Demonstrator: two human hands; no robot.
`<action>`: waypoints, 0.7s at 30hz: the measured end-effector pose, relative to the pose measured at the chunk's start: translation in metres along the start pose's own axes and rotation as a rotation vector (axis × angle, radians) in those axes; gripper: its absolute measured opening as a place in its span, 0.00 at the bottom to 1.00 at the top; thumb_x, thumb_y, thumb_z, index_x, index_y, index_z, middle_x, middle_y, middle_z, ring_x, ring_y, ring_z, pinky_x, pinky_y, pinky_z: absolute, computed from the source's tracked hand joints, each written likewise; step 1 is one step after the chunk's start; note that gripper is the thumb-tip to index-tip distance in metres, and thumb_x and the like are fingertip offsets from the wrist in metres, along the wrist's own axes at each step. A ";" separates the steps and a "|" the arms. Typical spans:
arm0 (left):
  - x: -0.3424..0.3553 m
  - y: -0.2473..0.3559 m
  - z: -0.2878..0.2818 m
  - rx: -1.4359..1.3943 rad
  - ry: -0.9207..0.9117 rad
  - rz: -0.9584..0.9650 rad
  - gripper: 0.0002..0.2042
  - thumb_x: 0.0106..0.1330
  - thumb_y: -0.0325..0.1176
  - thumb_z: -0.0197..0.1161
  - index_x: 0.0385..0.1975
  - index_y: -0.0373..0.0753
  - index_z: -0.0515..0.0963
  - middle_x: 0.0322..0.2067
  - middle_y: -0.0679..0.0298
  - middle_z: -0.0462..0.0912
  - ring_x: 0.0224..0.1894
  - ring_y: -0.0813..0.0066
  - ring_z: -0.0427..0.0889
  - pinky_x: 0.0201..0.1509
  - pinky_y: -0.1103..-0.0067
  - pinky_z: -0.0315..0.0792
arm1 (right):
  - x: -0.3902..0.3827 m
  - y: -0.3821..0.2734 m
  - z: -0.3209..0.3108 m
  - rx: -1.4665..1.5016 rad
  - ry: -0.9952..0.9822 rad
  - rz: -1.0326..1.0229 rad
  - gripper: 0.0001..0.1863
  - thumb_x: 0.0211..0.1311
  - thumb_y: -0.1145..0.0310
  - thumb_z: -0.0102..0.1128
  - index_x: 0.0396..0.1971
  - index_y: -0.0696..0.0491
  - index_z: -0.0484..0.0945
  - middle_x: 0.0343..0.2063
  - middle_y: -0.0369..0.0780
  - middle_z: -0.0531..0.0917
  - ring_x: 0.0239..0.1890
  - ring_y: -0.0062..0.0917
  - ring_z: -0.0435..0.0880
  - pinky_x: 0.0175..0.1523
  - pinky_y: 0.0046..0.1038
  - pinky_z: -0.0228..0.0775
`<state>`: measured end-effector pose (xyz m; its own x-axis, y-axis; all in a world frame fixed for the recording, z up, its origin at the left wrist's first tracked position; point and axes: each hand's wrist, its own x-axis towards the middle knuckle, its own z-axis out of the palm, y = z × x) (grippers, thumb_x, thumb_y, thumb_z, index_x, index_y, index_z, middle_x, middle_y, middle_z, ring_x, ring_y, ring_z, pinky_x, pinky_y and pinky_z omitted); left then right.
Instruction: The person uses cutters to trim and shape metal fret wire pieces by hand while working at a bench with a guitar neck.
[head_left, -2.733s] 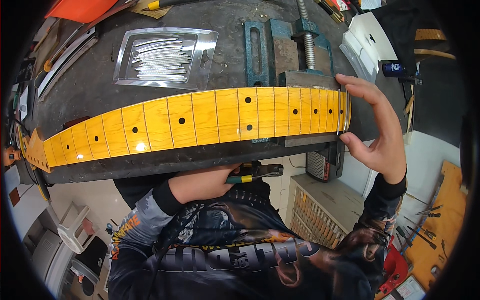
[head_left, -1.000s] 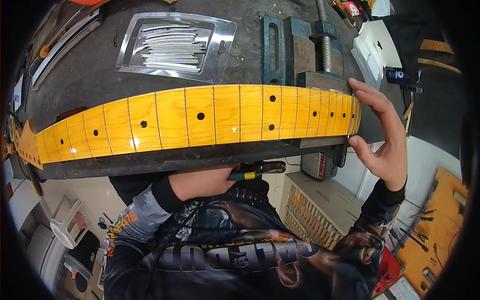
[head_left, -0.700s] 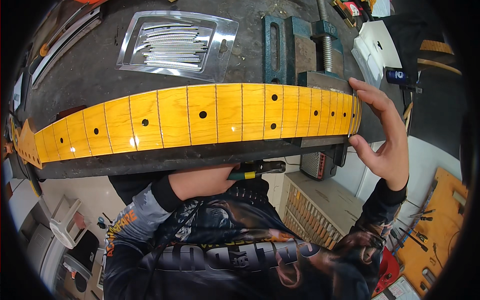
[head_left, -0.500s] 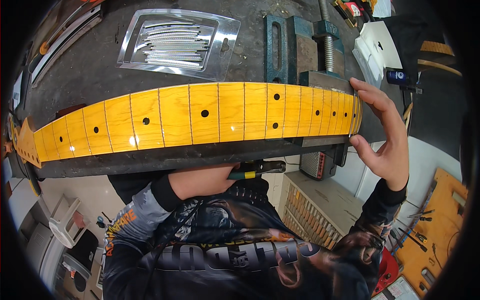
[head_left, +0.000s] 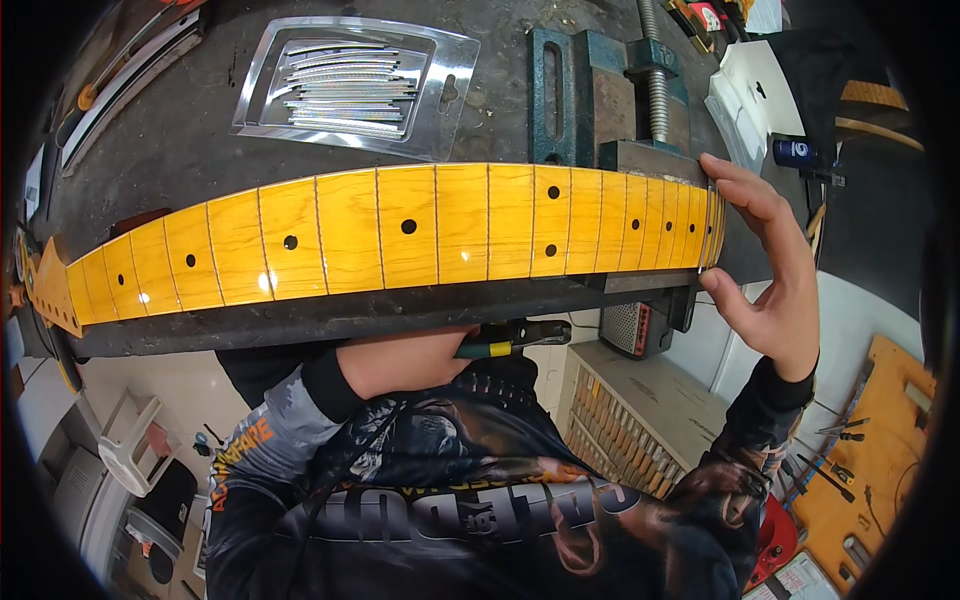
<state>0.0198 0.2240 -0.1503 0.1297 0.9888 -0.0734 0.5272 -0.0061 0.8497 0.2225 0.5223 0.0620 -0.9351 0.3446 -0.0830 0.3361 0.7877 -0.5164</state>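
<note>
A yellow guitar neck (head_left: 350, 236) with black dot inlays lies across the bench edge, its headstock (head_left: 50, 288) at the far left. At its right end, bright silver fret wires (head_left: 710, 228) cross the fingerboard. My right hand (head_left: 775, 250) spans that end, thumb at the near edge and fingertips at the far edge, touching the ends of a fret wire. Below the neck, my left hand (head_left: 420, 358) is wrapped round cutting pliers (head_left: 500, 348) with green and yellow handles, held close to my body. The neck and bench edge partly hide its fingers.
Behind the neck, a clear plastic tray (head_left: 262, 112) holds several cut fret wires (head_left: 350, 90). A green metal vise (head_left: 590, 100) stands under and behind the neck's right part. A dark blue bottle (head_left: 793, 152) and white packaging (head_left: 755, 90) lie at the right. Drawers (head_left: 625, 410) stand below.
The neck's left part appears shifted very slightly left. Both hands keep their places, the right at the neck's end and the left round the pliers.
</note>
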 end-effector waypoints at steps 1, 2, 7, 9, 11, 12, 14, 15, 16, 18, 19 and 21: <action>0.000 -0.001 0.001 0.014 0.011 0.016 0.15 0.74 0.37 0.72 0.53 0.36 0.86 0.44 0.47 0.87 0.49 0.44 0.89 0.56 0.58 0.81 | 0.000 0.000 0.000 0.000 -0.002 -0.002 0.35 0.59 0.72 0.72 0.70 0.57 0.77 0.74 0.50 0.81 0.77 0.44 0.80 0.83 0.44 0.68; -0.001 -0.001 0.002 0.028 0.022 0.032 0.16 0.73 0.37 0.72 0.55 0.36 0.86 0.45 0.47 0.87 0.50 0.44 0.88 0.58 0.58 0.81 | 0.000 0.000 0.000 -0.001 -0.004 -0.004 0.36 0.59 0.72 0.72 0.70 0.57 0.77 0.74 0.50 0.81 0.77 0.44 0.80 0.83 0.44 0.68; -0.001 0.002 -0.003 0.025 -0.059 -0.030 0.16 0.73 0.38 0.73 0.54 0.36 0.86 0.45 0.47 0.87 0.51 0.44 0.88 0.59 0.59 0.81 | 0.000 -0.001 -0.001 0.006 -0.007 0.003 0.36 0.58 0.73 0.72 0.70 0.57 0.77 0.75 0.50 0.80 0.77 0.44 0.79 0.83 0.44 0.67; -0.001 0.003 -0.004 0.032 -0.052 -0.025 0.16 0.72 0.37 0.73 0.54 0.36 0.87 0.45 0.46 0.87 0.51 0.43 0.88 0.59 0.59 0.81 | 0.000 -0.001 -0.001 0.003 -0.008 0.003 0.36 0.58 0.73 0.72 0.70 0.57 0.77 0.75 0.50 0.80 0.77 0.44 0.79 0.84 0.44 0.67; 0.000 0.004 -0.005 0.020 -0.049 -0.028 0.15 0.72 0.37 0.73 0.52 0.35 0.87 0.45 0.46 0.87 0.50 0.44 0.88 0.59 0.59 0.81 | 0.000 -0.002 0.000 0.004 -0.013 0.007 0.36 0.58 0.74 0.72 0.69 0.57 0.77 0.75 0.50 0.80 0.78 0.44 0.79 0.83 0.44 0.67; -0.001 0.004 -0.005 0.020 -0.049 -0.028 0.15 0.72 0.37 0.73 0.52 0.35 0.87 0.45 0.46 0.87 0.50 0.44 0.88 0.59 0.59 0.81 | 0.001 -0.001 0.000 0.004 -0.013 0.007 0.36 0.58 0.74 0.72 0.69 0.57 0.77 0.75 0.50 0.80 0.78 0.44 0.79 0.83 0.44 0.67; -0.001 0.004 -0.005 -0.001 -0.065 -0.044 0.17 0.71 0.37 0.73 0.55 0.36 0.87 0.47 0.46 0.87 0.53 0.43 0.88 0.61 0.58 0.81 | 0.001 -0.001 0.000 0.003 -0.015 0.004 0.36 0.57 0.74 0.72 0.69 0.57 0.77 0.74 0.51 0.81 0.77 0.45 0.80 0.83 0.44 0.67; -0.001 0.003 -0.005 -0.001 -0.066 -0.044 0.17 0.71 0.37 0.73 0.55 0.36 0.87 0.47 0.46 0.87 0.53 0.43 0.88 0.61 0.58 0.81 | 0.001 -0.002 0.000 0.003 -0.015 0.004 0.36 0.57 0.74 0.72 0.69 0.57 0.77 0.74 0.51 0.81 0.77 0.45 0.80 0.83 0.44 0.67; -0.001 0.002 -0.004 0.019 -0.047 -0.024 0.18 0.71 0.37 0.74 0.56 0.36 0.86 0.48 0.45 0.87 0.54 0.42 0.88 0.62 0.58 0.80 | 0.002 -0.003 -0.001 -0.011 -0.021 0.000 0.36 0.57 0.74 0.73 0.69 0.57 0.77 0.74 0.51 0.81 0.77 0.46 0.80 0.83 0.44 0.68; -0.001 0.002 -0.003 0.038 -0.028 -0.004 0.19 0.71 0.37 0.74 0.58 0.36 0.86 0.50 0.45 0.87 0.56 0.42 0.87 0.63 0.58 0.80 | 0.002 -0.004 -0.002 -0.025 -0.027 -0.004 0.36 0.57 0.74 0.73 0.69 0.57 0.77 0.74 0.51 0.81 0.77 0.46 0.80 0.82 0.44 0.68; -0.001 0.003 -0.004 0.014 -0.075 -0.039 0.19 0.70 0.35 0.73 0.57 0.35 0.86 0.51 0.44 0.87 0.57 0.41 0.87 0.66 0.57 0.78 | 0.002 -0.004 -0.002 -0.039 -0.030 -0.019 0.37 0.57 0.75 0.74 0.70 0.57 0.77 0.74 0.51 0.81 0.77 0.47 0.80 0.82 0.44 0.69; -0.001 0.003 -0.004 -0.009 -0.122 -0.077 0.19 0.68 0.33 0.73 0.57 0.33 0.85 0.53 0.42 0.86 0.59 0.40 0.86 0.68 0.56 0.77 | 0.002 -0.004 -0.002 -0.051 -0.034 -0.037 0.37 0.57 0.75 0.74 0.70 0.57 0.77 0.74 0.52 0.81 0.76 0.48 0.80 0.81 0.44 0.69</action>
<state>0.0181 0.2232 -0.1453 0.1905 0.9610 -0.2004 0.5323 0.0704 0.8436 0.2189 0.5207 0.0658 -0.9499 0.2982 -0.0936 0.3058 0.8250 -0.4752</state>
